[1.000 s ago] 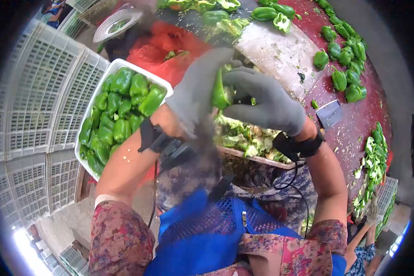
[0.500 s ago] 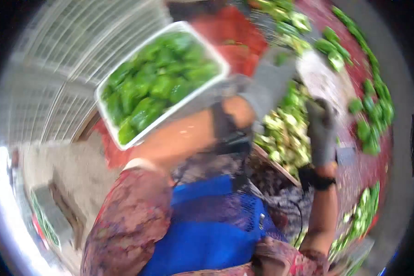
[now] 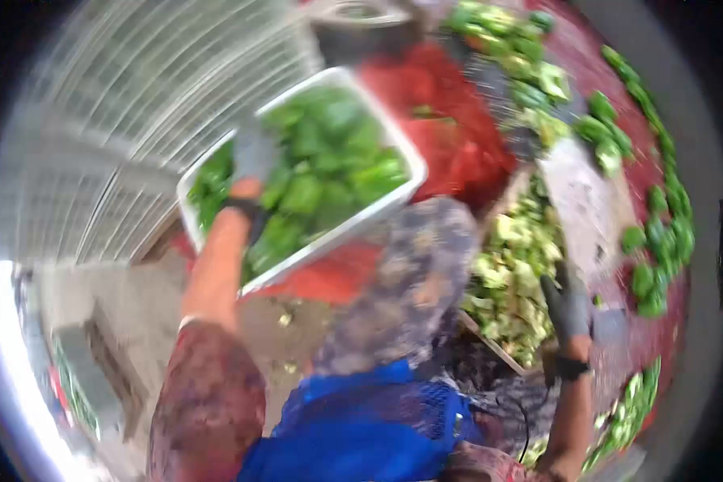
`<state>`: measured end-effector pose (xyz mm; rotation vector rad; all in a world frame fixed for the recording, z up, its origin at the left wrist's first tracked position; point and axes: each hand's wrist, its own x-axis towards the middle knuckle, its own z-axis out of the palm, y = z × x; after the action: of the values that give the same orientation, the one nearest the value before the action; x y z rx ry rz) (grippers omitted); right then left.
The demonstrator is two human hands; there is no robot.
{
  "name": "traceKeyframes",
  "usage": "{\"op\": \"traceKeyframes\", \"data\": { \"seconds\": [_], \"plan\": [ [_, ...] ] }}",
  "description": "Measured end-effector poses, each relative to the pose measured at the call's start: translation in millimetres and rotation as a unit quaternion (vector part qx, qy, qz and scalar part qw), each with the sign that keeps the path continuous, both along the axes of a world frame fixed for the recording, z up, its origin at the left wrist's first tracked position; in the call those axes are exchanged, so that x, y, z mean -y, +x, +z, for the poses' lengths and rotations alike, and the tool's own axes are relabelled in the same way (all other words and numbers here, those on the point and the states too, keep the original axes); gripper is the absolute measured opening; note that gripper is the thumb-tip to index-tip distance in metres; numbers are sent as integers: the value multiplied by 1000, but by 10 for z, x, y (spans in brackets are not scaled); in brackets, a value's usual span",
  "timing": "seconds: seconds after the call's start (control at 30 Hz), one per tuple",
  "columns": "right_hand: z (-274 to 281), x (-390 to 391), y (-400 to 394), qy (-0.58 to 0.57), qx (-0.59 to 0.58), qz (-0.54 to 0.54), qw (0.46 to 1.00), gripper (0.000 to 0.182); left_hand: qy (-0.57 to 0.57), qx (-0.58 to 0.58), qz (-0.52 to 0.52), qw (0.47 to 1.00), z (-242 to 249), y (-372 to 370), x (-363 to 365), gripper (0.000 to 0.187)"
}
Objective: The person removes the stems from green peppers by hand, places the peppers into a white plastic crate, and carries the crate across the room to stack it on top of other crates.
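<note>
The left hand point(image 3: 255, 153), in a grey glove, is inside the white crate point(image 3: 337, 234), with its fingers over the green peppers point(image 3: 321, 153); blur prevents telling whether they are open or closed on one. The peppers lie beneath and around these fingers, most of them to their right, heaped to near the rim. They are bright to deep green, rounded, with glossy highlights; individual outlines are blurred. The right hand point(image 3: 569, 305), also gloved, is at the right edge of the tray point(image 3: 488, 341), thumb apart from the fingers; whether anything is gripped cannot be told. Left of those fingers, the tray holds pale green and whitish pepper trimmings point(image 3: 510, 273). Beyond their tips is a pale board point(image 3: 578, 193) on the red table point(image 3: 566, 48); further right, whole peppers point(image 3: 663, 241) lie clustered, dark green and smooth.
</note>
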<state>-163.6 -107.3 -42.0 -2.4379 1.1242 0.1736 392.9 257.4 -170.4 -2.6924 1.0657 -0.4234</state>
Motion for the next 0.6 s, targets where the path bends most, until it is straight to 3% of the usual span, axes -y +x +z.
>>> {"op": "traceKeyframes", "data": {
  "seconds": [0.03,0.07,0.1,0.13,0.2,0.3,0.33,0.37,0.4,0.5,0.6],
  "plan": [
    [-291,144,-125,-35,94,7,995,51,-23,-44,25,998,-12,-17,25,58],
    [-221,197,31,-12,75,-38,996,50,-46,-85,51,994,-17,-43,56,64],
    [-104,259,190,-5,127,-30,991,50,-47,-57,67,995,-153,-40,163,71],
    [-80,421,276,-30,108,-28,993,48,-48,-127,113,984,110,-197,333,71],
    [-44,762,507,-63,128,-49,989,43,-42,-94,119,988,-10,-98,286,73],
    [-301,1601,848,-189,149,-38,970,40,-31,-67,130,989,-234,106,179,74],
    [-425,1913,929,-274,202,-2,940,38,-24,-63,128,990,-252,118,156,74],
    [-419,2212,1030,-294,166,-6,941,37,-41,-59,110,991,-267,118,97,73],
    [-326,2382,1205,-244,124,-117,955,41,-58,-56,92,992,-285,112,42,72],
    [-502,3117,1293,-283,96,-260,918,61,-77,-54,68,993,-203,26,70,71],
    [-660,3447,1218,-211,32,-214,953,64,-97,-78,52,991,-126,-15,95,71]
  ]
}}
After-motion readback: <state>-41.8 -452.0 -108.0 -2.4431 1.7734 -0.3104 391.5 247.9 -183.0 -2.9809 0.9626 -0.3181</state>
